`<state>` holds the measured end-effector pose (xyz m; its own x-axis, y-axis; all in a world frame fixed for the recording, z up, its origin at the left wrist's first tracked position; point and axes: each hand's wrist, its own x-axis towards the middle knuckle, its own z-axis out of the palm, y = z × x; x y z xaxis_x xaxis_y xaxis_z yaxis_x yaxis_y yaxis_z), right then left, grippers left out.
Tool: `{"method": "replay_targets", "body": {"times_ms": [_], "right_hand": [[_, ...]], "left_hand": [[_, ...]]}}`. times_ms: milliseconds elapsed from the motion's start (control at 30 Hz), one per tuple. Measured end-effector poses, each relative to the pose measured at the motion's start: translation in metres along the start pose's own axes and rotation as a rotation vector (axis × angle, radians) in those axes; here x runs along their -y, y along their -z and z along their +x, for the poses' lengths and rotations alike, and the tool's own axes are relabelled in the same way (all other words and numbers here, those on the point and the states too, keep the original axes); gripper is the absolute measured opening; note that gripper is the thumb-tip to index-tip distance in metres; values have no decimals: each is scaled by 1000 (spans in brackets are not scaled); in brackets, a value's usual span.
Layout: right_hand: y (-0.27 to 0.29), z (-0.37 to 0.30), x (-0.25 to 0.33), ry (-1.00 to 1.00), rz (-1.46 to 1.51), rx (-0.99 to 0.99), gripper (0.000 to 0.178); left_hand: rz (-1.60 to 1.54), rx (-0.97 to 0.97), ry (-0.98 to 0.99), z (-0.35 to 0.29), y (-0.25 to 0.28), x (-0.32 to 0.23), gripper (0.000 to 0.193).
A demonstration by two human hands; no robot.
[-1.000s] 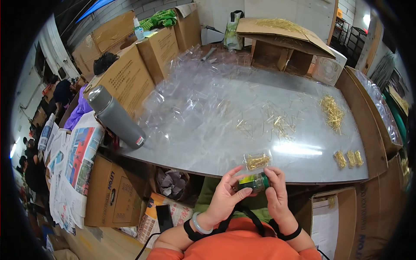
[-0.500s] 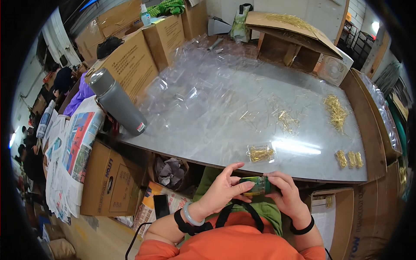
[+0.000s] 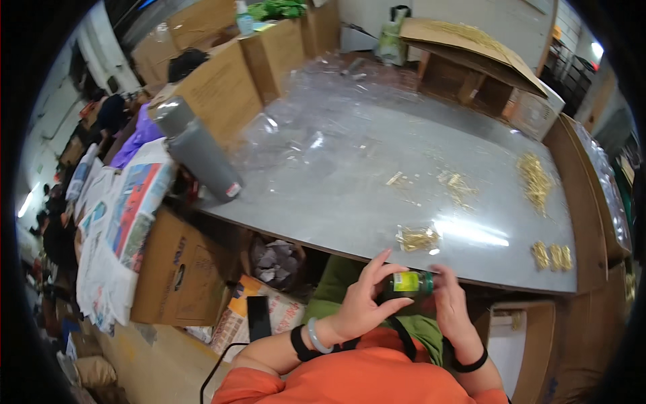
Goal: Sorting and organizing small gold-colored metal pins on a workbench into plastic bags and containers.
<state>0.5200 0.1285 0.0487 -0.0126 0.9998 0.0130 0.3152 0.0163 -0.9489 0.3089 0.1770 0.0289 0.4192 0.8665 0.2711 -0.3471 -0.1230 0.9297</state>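
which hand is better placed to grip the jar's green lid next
Probably the right hand: its blurred fingers are right beside the green lid, though contact is unclear. The left hand holds the jar from the other end.

Between the left fingers (image 3: 373, 273), the small jar (image 3: 409, 284) is dark green with a bright yellow-green label (image 3: 406, 281); its lid (image 3: 428, 283), beside the right fingers (image 3: 449, 286), is green. Just beyond the fingers, the bundle of wire pieces (image 3: 418, 238) is shiny gold, the tabletop (image 3: 323, 212) grey streaked with white glare. Behind the fingers, the shirt (image 3: 350, 378) is plain orange, the wristbands (image 3: 301, 345) black, the bangle (image 3: 317, 337) pale grey-blue. Well left of the fingers, the flask (image 3: 205, 158) is grey, the newspaper (image 3: 138, 202) patterned red, blue and white.
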Motion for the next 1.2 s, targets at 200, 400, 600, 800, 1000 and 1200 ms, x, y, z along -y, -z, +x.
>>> {"method": "replay_targets", "body": {"times_ms": [200,400,600,800,1000,1200], "right_hand": [[-24,7,-41,618,-400,-386,54],[-48,8,-38,346,-124,-388,38],[-40,4,-18,226,-210,-335,36],[-24,18,4,570,-492,-286,42],[-22,30,4,504,-125,-329,77],[28,38,-44,267,-175,-483,58]], "left_hand": [[14,131,69,-1,-4,11,77],[425,187,-149,-5,6,11,87],[589,198,-275,-4,6,10,91],[671,253,-246,15,11,-13,99],[813,226,-155,78,33,-71,97],[462,-358,-471,255,110,-183,96]]}}
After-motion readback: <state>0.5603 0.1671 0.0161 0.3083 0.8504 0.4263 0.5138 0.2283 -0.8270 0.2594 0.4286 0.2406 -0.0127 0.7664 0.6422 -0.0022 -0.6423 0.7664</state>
